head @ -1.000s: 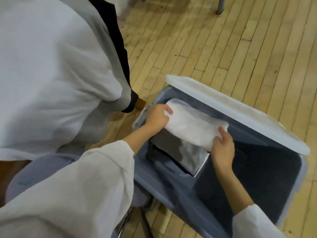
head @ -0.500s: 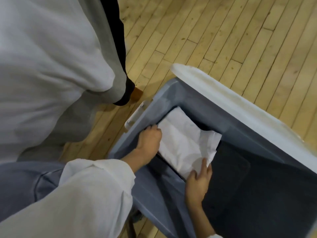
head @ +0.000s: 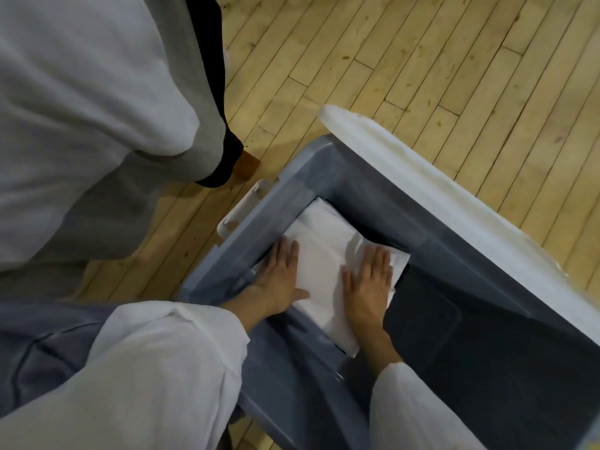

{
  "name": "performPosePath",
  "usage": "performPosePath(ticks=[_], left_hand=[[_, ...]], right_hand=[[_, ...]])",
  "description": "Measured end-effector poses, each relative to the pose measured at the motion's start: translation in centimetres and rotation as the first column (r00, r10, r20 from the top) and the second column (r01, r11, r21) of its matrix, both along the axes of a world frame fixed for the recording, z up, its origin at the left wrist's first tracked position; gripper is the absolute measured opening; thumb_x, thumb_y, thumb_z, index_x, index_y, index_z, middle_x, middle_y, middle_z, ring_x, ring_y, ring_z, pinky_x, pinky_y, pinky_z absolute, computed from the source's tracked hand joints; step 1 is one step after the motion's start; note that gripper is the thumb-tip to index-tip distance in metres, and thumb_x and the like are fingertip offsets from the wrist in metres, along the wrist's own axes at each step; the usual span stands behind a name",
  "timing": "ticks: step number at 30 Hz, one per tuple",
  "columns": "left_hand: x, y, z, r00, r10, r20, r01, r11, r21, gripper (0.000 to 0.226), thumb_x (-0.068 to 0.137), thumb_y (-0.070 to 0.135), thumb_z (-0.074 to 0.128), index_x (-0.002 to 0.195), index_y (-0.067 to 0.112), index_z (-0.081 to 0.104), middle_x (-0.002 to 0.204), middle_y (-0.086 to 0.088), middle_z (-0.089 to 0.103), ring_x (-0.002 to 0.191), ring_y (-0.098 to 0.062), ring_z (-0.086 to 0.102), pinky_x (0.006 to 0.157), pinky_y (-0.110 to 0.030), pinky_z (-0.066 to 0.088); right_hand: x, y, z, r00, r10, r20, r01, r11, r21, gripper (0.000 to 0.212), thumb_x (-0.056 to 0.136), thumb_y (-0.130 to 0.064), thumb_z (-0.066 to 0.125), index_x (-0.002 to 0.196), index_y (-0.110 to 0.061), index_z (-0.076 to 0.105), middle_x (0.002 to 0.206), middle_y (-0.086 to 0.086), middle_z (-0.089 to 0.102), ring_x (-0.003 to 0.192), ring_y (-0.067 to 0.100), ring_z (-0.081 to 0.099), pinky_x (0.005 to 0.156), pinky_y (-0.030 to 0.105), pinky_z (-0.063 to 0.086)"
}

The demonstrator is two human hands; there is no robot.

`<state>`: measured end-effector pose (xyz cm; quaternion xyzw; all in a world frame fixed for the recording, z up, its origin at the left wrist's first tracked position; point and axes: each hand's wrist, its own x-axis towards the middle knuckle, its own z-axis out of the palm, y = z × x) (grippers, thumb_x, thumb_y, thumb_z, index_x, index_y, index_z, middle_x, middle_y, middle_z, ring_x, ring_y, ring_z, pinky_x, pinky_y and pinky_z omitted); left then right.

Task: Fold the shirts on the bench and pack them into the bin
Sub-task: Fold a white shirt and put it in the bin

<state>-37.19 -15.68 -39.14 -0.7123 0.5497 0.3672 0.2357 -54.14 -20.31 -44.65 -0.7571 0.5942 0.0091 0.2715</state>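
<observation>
Lowered into the bin (head: 357, 186), left hand (head: 279, 280) and right hand (head: 370, 282) now flatten the folded shirt (head: 324, 248) (grip wide, holding nothing); press evenly.

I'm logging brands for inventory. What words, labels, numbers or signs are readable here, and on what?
None. No print, tag or number shows on the folded white shirt, the grey bin, its white lid or the draped grey garment.
</observation>
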Motion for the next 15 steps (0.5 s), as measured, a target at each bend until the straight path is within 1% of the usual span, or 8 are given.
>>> performPosePath(ticks=[2, 5, 8, 10, 12, 13, 14, 15], left_hand=[[0.0, 0.0, -0.8, 0.999, 0.04, -0.005, -0.04, 0.999, 0.022, 0.1, 0.093, 0.05, 0.048, 0.145, 0.002, -0.023, 0.153, -0.019, -0.027, 0.144, -0.032, -0.018, 0.117, -0.037, -0.002], [0.0, -0.2, -1.5, 1.0, 0.028, -0.005, -0.028, 0.999, 0.034, 0.104, 0.091, 0.05, 0.051, 0.144, 0.004, -0.026, 0.153, -0.017, -0.029, 0.144, -0.031, -0.019, 0.117, -0.038, 0.002], [0.7, -0.3, -1.6, 0.993, 0.05, -0.109, -0.04, 0.995, 0.09, 0.106, 0.091, 0.048, 0.054, 0.143, 0.007, -0.029, 0.151, -0.013, -0.034, 0.143, -0.029, -0.022, 0.117, -0.039, 0.003], [1.5, -0.9, -1.0, 0.981, 0.078, -0.175, -0.053, 0.988, 0.143, 0.107, 0.09, 0.045, 0.058, 0.144, 0.009, -0.028, 0.151, -0.012, -0.034, 0.143, -0.028, -0.022, 0.117, -0.039, 0.001], [1.9, -1.5, -0.2, 0.965, 0.146, -0.216, -0.111, 0.98, 0.163, 0.105, 0.09, 0.042, 0.059, 0.147, 0.012, -0.024, 0.154, -0.01, -0.029, 0.144, -0.027, -0.019, 0.118, -0.038, 0.001], [1.7, -2.0, 0.2, 0.953, 0.195, -0.231, -0.159, 0.974, 0.163, 0.101, 0.09, 0.043, 0.057, 0.148, 0.013, -0.02, 0.155, -0.01, -0.026, 0.145, -0.026, -0.016, 0.119, -0.038, 0.002], [1.5, -2.5, 0.9, 0.94, 0.242, -0.241, -0.213, 0.967, 0.143, 0.096, 0.091, 0.044, 0.055, 0.15, 0.013, -0.014, 0.157, -0.01, -0.021, 0.146, -0.027, -0.013, 0.12, -0.039, 0.005], [1.1, -3.1, 1.5, 0.924, 0.283, -0.257, -0.262, 0.959, 0.111, 0.089, 0.092, 0.044, 0.052, 0.151, 0.012, -0.006, 0.158, -0.01, -0.013, 0.147, -0.029, -0.006, 0.119, -0.04, 0.009]], right_hand=[[-1.0, -0.1, -0.9, 1.0, -0.014, -0.022, 0.014, 1.0, 0.006, 0.072, 0.094, -0.053, 0.017, 0.149, -0.011, -0.002, 0.159, 0.012, 0.0, 0.143, 0.016, -0.012, 0.117, 0.031, -0.013], [-1.2, 0.5, -1.7, 0.992, -0.124, -0.029, 0.124, 0.992, -0.01, 0.082, 0.09, -0.061, 0.01, 0.151, -0.006, 0.002, 0.159, 0.012, -0.001, 0.145, 0.017, -0.011, 0.118, 0.031, -0.012], [-1.4, 0.8, -2.2, 0.987, -0.153, -0.052, 0.155, 0.987, 0.045, 0.085, 0.089, -0.064, 0.01, 0.151, -0.007, -0.004, 0.159, 0.01, -0.009, 0.145, 0.017, -0.016, 0.117, 0.031, -0.012], [-1.5, 0.1, -1.8, 0.989, -0.137, -0.048, 0.14, 0.986, 0.091, 0.085, 0.091, -0.064, 0.016, 0.151, -0.007, -0.005, 0.159, 0.009, -0.01, 0.145, 0.017, -0.016, 0.118, 0.033, -0.011], [-1.2, -0.9, -0.6, 0.983, -0.184, -0.003, 0.182, 0.973, 0.14, 0.078, 0.097, -0.053, 0.033, 0.152, -0.005, 0.004, 0.16, 0.011, 0.0, 0.147, 0.021, -0.006, 0.12, 0.036, -0.004], [-1.0, -1.4, 0.0, 0.969, -0.243, 0.035, 0.236, 0.962, 0.136, 0.072, 0.098, -0.045, 0.039, 0.151, -0.005, 0.012, 0.159, 0.012, 0.009, 0.147, 0.024, 0.003, 0.12, 0.039, 0.002], [-0.5, -1.7, 0.9, 0.952, -0.295, 0.086, 0.287, 0.953, 0.097, 0.065, 0.098, -0.04, 0.043, 0.149, -0.006, 0.023, 0.156, 0.012, 0.021, 0.145, 0.027, 0.014, 0.12, 0.042, 0.009], [-0.1, -1.7, 1.7, 0.923, -0.358, 0.141, 0.352, 0.934, 0.065, 0.057, 0.097, -0.037, 0.046, 0.145, -0.008, 0.034, 0.151, 0.012, 0.033, 0.141, 0.03, 0.026, 0.117, 0.045, 0.019]])
